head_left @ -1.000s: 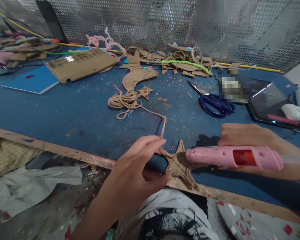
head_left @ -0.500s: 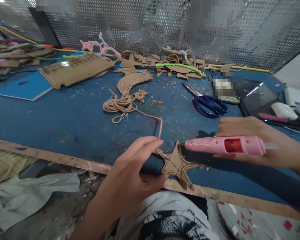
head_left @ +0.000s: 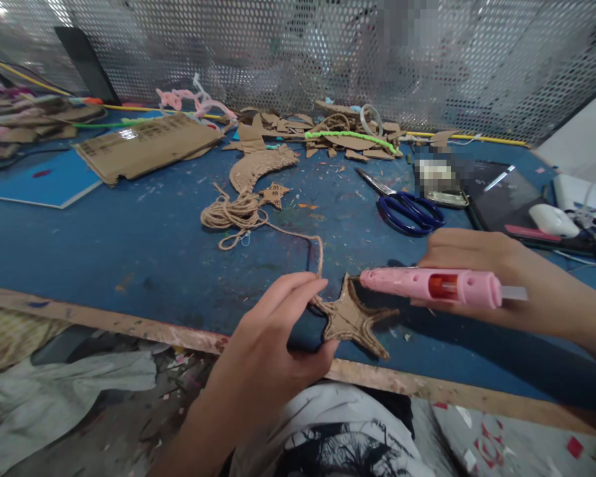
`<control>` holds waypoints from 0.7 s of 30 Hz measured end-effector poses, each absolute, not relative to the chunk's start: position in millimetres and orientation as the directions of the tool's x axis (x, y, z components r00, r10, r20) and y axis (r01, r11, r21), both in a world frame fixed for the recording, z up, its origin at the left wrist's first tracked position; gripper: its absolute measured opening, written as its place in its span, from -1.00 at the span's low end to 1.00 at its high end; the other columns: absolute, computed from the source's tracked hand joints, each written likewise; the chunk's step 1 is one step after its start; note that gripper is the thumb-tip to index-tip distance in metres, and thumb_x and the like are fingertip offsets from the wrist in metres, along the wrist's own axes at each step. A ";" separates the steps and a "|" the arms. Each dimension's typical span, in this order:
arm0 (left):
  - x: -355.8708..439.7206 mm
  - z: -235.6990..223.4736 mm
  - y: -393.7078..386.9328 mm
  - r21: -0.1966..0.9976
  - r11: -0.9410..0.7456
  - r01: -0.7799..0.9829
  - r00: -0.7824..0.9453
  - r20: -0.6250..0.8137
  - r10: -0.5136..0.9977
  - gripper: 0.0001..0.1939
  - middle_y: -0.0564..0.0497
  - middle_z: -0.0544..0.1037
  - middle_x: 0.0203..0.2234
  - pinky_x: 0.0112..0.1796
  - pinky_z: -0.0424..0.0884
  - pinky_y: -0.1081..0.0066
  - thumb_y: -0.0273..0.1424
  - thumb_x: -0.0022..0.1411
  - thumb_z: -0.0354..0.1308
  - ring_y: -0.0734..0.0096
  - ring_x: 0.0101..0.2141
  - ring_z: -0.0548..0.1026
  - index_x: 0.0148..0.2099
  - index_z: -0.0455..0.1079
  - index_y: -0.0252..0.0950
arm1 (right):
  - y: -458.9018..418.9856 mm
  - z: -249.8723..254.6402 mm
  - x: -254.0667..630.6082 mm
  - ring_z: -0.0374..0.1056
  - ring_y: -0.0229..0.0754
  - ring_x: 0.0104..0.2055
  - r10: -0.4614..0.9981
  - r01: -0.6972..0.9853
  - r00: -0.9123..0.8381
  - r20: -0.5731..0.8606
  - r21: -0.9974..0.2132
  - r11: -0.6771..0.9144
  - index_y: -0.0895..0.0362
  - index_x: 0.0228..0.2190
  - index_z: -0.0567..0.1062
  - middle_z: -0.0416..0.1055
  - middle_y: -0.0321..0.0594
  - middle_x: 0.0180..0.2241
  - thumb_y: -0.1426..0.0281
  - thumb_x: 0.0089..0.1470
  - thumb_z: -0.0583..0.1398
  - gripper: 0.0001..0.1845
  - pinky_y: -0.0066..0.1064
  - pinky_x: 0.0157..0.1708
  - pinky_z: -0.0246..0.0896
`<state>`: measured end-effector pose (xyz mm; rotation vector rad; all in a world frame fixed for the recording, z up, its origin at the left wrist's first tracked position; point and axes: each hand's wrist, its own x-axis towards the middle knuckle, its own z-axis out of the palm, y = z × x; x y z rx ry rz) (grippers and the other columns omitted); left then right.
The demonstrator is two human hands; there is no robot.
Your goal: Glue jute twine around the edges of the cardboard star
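Note:
My left hand pinches a cardboard star at the near edge of the blue table, fingers pressing a strand of jute twine against the star's left point. The twine runs back to a loose coil. My right hand grips a pink hot glue gun, held level with its nozzle touching the star's upper point. The star is partly wrapped in twine.
Farther back lie a twine-covered crescent, a small star, blue-handled scissors, cardboard scraps, a cardboard sheet, a green pipe cleaner and a tablet. Perforated metal mesh backs the table.
The glue gun has drawn back to the right off the star's middle; its nozzle now sits at the star's upper point. My left hand keeps its hold.

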<state>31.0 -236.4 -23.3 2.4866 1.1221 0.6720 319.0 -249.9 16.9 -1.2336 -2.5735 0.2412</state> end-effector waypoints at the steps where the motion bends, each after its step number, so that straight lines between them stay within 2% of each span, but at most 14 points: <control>1: 31.3 -23.4 -236.7 0.473 -0.638 0.607 0.579 0.287 0.763 -0.46 -0.03 0.42 0.04 0.06 0.36 0.44 -0.41 0.07 0.23 0.34 0.03 0.43 0.13 0.28 -0.24 | -250.1 17.4 318.7 0.12 -0.22 -0.44 0.766 0.720 -0.619 0.171 -0.266 0.641 0.09 -0.44 0.37 0.25 -0.26 -0.51 0.30 0.26 0.02 -0.74 -0.35 -0.44 0.02; 8: 32.8 -24.5 -237.3 0.488 -0.631 0.603 0.574 0.283 0.768 -0.47 -0.03 0.42 0.03 0.05 0.35 0.46 -0.43 0.07 0.22 0.36 0.02 0.43 0.12 0.28 -0.24 | -252.9 20.0 315.0 0.07 -0.21 -0.47 0.729 0.678 -0.661 0.176 -0.275 0.681 0.08 -0.46 0.30 0.16 -0.30 -0.53 0.37 0.23 0.06 -0.80 -0.34 -0.48 -0.12; 14: 32.9 -23.7 -238.1 0.501 -0.630 0.594 0.583 0.271 0.766 -0.48 -0.03 0.42 0.03 0.06 0.35 0.45 -0.43 0.08 0.21 0.36 0.03 0.42 0.12 0.28 -0.25 | -255.4 21.5 311.4 0.05 -0.23 -0.48 0.732 0.671 -0.663 0.157 -0.307 0.674 0.08 -0.49 0.24 0.14 -0.33 -0.54 0.37 0.20 0.10 -0.78 -0.36 -0.50 -0.14; 21: 33.3 -24.0 -237.0 0.498 -0.624 0.603 0.581 0.262 0.771 -0.48 -0.04 0.42 0.04 0.06 0.36 0.41 -0.43 0.08 0.21 0.34 0.03 0.42 0.12 0.27 -0.24 | -250.4 19.1 315.6 0.08 -0.20 -0.45 0.749 0.718 -0.632 0.196 -0.214 0.662 0.09 -0.47 0.26 0.19 -0.30 -0.52 0.33 0.20 0.11 -0.79 -0.37 -0.47 -0.09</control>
